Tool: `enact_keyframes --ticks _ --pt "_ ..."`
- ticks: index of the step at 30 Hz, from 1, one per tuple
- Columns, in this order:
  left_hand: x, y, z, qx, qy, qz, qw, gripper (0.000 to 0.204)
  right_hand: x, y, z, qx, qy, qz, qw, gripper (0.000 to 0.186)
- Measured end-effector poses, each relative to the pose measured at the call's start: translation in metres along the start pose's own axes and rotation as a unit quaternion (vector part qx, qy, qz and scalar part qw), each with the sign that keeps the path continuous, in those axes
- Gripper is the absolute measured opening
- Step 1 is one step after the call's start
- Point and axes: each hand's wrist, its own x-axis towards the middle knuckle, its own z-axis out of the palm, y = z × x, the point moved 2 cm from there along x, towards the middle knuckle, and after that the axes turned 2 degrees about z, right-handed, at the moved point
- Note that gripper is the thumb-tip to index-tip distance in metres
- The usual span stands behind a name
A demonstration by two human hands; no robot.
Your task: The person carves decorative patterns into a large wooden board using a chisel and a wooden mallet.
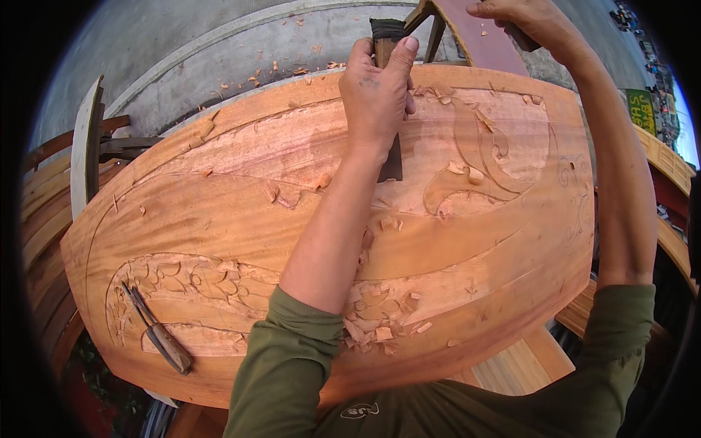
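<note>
My left hand [376, 98] is wrapped round the wooden handle of a broad chisel, whose dark flat blade [392, 164] points down onto a carved wooden panel [307, 208]. Black wrapping covers the top of its handle. At the upper right, my right hand [518, 18] is raised above the panel's far edge, closed round a dark tool [523, 38]; most of that tool is hidden, so its kind is unclear. Scrolls and leaf shapes are cut into the panel, and wood shavings [380, 332] lie scattered over it.
Two slim carving chisels [164, 339] lie side by side on the panel's near left part. Stacked boards [51, 212] and an upright plank [84, 150] stand at the left. Beyond the panel are a wooden trestle [436, 33] and a concrete floor [219, 44] strewn with shavings.
</note>
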Motion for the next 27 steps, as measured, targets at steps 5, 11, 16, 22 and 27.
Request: enact_keyframes --ticks 5,11,16,22,27 --pt "0.003 0.0 -0.002 0.035 0.009 -0.012 0.999 0.041 -0.002 0.001 0.02 0.064 -0.231 -0.095 0.966 0.096" --pt "0.002 -0.004 0.0 0.044 -0.005 -0.026 0.999 0.042 -0.006 -0.023 0.019 -0.018 -0.055 0.039 0.998 0.096" --pt "0.0 -0.011 0.002 0.037 -0.015 -0.032 0.999 0.042 -0.002 0.001 0.04 -0.162 -0.12 -0.106 0.974 0.094" --pt "-0.003 -0.006 0.005 0.012 -0.018 -0.047 0.999 0.043 -0.015 0.016 0.037 0.14 0.034 0.015 0.989 0.09" --pt "0.011 -0.001 -0.01 -0.076 0.09 0.06 0.991 0.041 -0.024 0.004 0.031 0.159 0.201 -0.014 0.966 0.086"
